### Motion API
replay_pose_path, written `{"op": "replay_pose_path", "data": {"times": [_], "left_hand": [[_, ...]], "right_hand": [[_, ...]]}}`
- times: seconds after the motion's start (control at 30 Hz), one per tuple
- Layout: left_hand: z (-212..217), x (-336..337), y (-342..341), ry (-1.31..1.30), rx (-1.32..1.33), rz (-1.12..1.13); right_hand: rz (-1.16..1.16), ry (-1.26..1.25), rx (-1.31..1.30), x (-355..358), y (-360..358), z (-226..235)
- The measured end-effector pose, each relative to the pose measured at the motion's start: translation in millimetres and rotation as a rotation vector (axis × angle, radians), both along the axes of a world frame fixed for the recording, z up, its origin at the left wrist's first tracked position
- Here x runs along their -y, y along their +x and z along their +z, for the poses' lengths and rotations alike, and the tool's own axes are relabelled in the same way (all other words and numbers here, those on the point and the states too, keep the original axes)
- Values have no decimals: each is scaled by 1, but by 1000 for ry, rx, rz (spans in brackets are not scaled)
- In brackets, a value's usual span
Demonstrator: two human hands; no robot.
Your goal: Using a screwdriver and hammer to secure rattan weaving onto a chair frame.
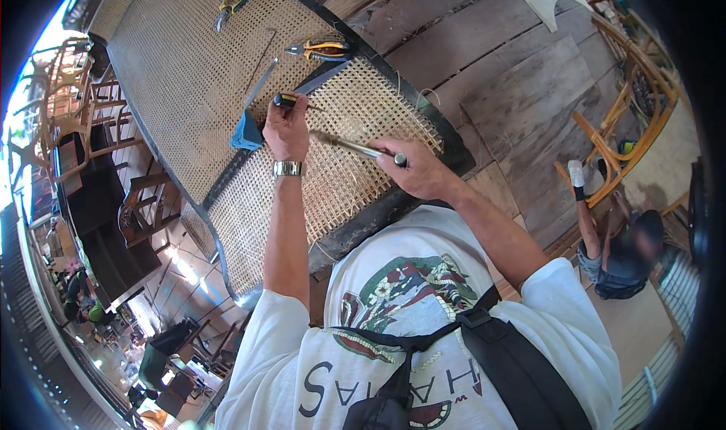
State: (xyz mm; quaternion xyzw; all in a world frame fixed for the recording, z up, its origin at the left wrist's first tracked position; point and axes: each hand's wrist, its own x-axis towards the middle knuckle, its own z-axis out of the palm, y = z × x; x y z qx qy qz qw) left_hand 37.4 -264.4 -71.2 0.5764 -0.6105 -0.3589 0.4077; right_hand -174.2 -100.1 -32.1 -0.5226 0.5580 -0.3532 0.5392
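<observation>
The left hand [287,136] has a clenched grip around a black and yellow screwdriver [285,100], its thin shaft pointing to the right. The right hand's grip [414,169] grasps a metal rod-shaped tool [355,147], slanting with its brownish far end near the left hand. Both are over the near part of a cane panel [166,90], which lies in front of the body within a dark frame [454,152].

Closest in the way is a blue-handled tool [246,133], lying just beside the left hand with its narrow blade angled away across the weave. Farther up the panel lie black and yellow pliers [325,49] and, well apart near the upper edge, pliers with green and yellow handles [236,5]. Loose strands curl past the right edge, above the plank floor [514,112].

Wooden chairs [140,207] crowd the left side. At the right, another person [620,257] sits near a curved rattan frame [624,161]
</observation>
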Motion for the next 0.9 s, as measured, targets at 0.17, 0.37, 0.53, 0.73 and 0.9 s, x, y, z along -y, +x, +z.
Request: {"op": "replay_pose_path", "data": {"times": [0.17, 0.37, 0.53, 0.73, 0.9], "left_hand": [[-15, 2, 2, -44, -87, -1], [-12, 11, 5, 2, -43, 108], [-4, 20, 5, -34, -186, 13], [-3, 21, 1, -24, -116, 60], [0, 22, 1, -28, 76, 60]], "right_hand": [[-99, 70, 22, 4, 0, 4], [15, 34, 38, 13, -1, 5], [-177, 26, -46, 25, 12, -2], [-107, -60, 45, 8, 24, -8], [-20, 18, -4, 18, 26, -11]]}}
